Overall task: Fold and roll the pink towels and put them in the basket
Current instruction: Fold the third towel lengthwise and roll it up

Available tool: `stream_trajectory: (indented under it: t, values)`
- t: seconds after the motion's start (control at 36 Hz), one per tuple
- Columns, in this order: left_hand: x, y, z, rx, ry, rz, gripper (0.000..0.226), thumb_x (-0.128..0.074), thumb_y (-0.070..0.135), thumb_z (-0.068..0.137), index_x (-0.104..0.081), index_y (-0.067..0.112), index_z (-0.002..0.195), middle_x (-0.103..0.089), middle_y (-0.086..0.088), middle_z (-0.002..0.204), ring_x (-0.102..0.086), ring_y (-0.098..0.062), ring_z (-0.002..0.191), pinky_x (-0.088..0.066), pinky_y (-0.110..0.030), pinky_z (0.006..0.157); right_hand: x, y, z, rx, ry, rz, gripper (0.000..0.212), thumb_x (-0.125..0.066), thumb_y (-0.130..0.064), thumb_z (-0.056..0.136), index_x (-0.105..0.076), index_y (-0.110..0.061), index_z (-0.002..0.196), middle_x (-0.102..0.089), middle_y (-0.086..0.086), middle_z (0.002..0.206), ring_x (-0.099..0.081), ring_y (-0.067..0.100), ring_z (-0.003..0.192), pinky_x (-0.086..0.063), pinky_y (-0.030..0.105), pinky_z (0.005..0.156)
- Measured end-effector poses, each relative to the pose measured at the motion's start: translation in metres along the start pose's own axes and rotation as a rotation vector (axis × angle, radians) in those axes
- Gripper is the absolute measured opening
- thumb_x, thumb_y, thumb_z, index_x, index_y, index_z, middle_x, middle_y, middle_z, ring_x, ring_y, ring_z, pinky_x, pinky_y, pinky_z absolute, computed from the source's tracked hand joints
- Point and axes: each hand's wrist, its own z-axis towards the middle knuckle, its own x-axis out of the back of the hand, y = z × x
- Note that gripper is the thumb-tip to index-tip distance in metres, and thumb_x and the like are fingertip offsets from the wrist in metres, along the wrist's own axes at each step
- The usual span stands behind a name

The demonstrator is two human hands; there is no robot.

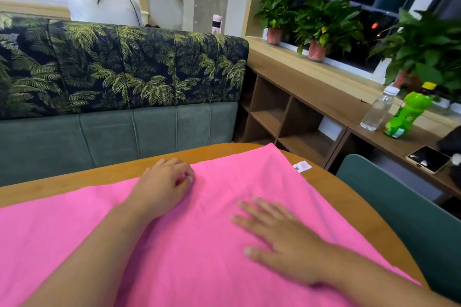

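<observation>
Your left hand is pinching the far edge of the pink towel with curled fingers, while your right hand is pressing flat on it, fingers straight. The towel is lying spread across the wooden table, its white tag sitting at the far right edge.

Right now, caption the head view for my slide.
Left hand pinches the pink towel at its far edge; right hand presses it flat on the table.
</observation>
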Motion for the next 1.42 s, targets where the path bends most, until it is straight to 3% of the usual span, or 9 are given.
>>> stream_trajectory:
  t: [0.17,0.31,0.39,0.5,0.58,0.78,0.97,1.19,1.42]
  values:
    - [-0.002,0.002,-0.001,-0.005,-0.011,0.024,0.022,-0.047,0.057,0.090,-0.060,0.042,0.100,-0.055,0.025,0.106,-0.047,-0.010,0.098,-0.045,-0.039,0.085,0.021,0.073,0.024,-0.383,0.074,0.057,0.066,-0.020,-0.078,0.098,-0.003,-0.058,0.160,0.015,-0.024,0.168,0.018,0.008,0.157,0.009,0.032,0.125]
    - [-0.007,0.006,-0.002,-0.008,0.069,0.007,0.004,-0.062,0.039,0.094,-0.061,0.039,0.099,-0.055,0.021,0.103,-0.049,-0.013,0.097,-0.042,-0.038,0.082,0.026,0.049,0.043,-0.452,0.139,0.042,0.062,-0.028,-0.058,0.109,-0.014,-0.038,0.166,-0.003,-0.009,0.174,0.001,0.015,0.161,0.003,0.029,0.124]
    - [-0.011,0.002,0.002,-0.009,0.126,-0.108,0.008,-0.059,0.033,0.096,-0.064,0.034,0.102,-0.062,0.018,0.102,-0.055,-0.016,0.097,-0.048,-0.040,0.087,0.022,-0.006,0.052,-0.197,0.172,0.041,0.058,-0.034,-0.051,0.110,-0.020,-0.039,0.164,-0.011,-0.011,0.174,-0.003,0.010,0.160,0.002,0.031,0.129]
    - [0.003,0.005,0.006,0.095,0.335,-0.435,0.016,-0.055,0.017,0.104,-0.068,0.025,0.109,-0.068,0.014,0.110,-0.058,-0.010,0.104,-0.041,-0.021,0.089,0.005,-0.078,0.057,0.263,0.014,0.066,0.061,-0.042,-0.057,0.107,-0.020,-0.045,0.163,-0.003,-0.017,0.174,0.004,0.008,0.160,0.012,0.036,0.125]
    - [0.012,0.004,0.007,0.146,0.387,-0.584,0.020,-0.049,0.013,0.107,-0.065,0.024,0.111,-0.070,0.013,0.112,-0.062,-0.004,0.106,-0.044,-0.024,0.092,-0.006,-0.096,0.065,0.399,-0.023,-0.008,0.064,-0.044,-0.063,0.104,-0.017,-0.049,0.161,0.003,-0.019,0.173,0.013,0.009,0.159,0.018,0.047,0.122]
    - [0.002,-0.008,0.001,0.139,0.257,-0.461,0.032,-0.050,-0.001,0.095,-0.065,0.027,0.098,-0.069,0.014,0.098,-0.061,-0.004,0.097,-0.046,-0.028,0.085,0.014,0.006,0.109,-0.030,0.059,-0.042,0.070,-0.025,-0.078,0.099,-0.003,-0.055,0.161,0.008,-0.019,0.173,0.011,0.013,0.160,0.003,0.048,0.129]
    - [-0.006,-0.011,0.002,-0.003,0.092,-0.126,0.028,-0.048,0.021,0.080,-0.070,0.033,0.092,-0.063,0.024,0.095,-0.056,-0.013,0.093,-0.050,-0.043,0.087,0.032,0.107,0.123,-0.429,0.143,0.036,0.072,-0.019,-0.080,0.097,-0.006,-0.052,0.162,0.005,-0.015,0.174,0.010,0.015,0.160,0.002,0.047,0.129]
    - [-0.008,0.001,0.003,-0.030,0.060,0.096,0.017,-0.048,0.035,0.089,-0.063,0.036,0.097,-0.059,0.021,0.100,-0.053,-0.013,0.098,-0.044,-0.036,0.081,0.029,0.116,0.124,-0.420,0.173,0.035,0.071,-0.016,-0.078,0.099,-0.003,-0.050,0.163,0.006,-0.014,0.174,0.010,0.016,0.160,0.001,0.050,0.129]
    - [-0.021,0.079,-0.005,-0.397,-0.235,-0.044,0.024,-0.049,0.040,0.098,-0.065,0.034,0.116,-0.060,0.021,0.125,-0.054,-0.008,0.118,-0.043,-0.033,0.103,0.024,0.080,0.070,-0.401,0.312,0.034,0.049,-0.038,-0.046,0.108,-0.043,-0.036,0.156,-0.038,-0.012,0.164,-0.032,0.011,0.151,-0.023,0.038,0.123]
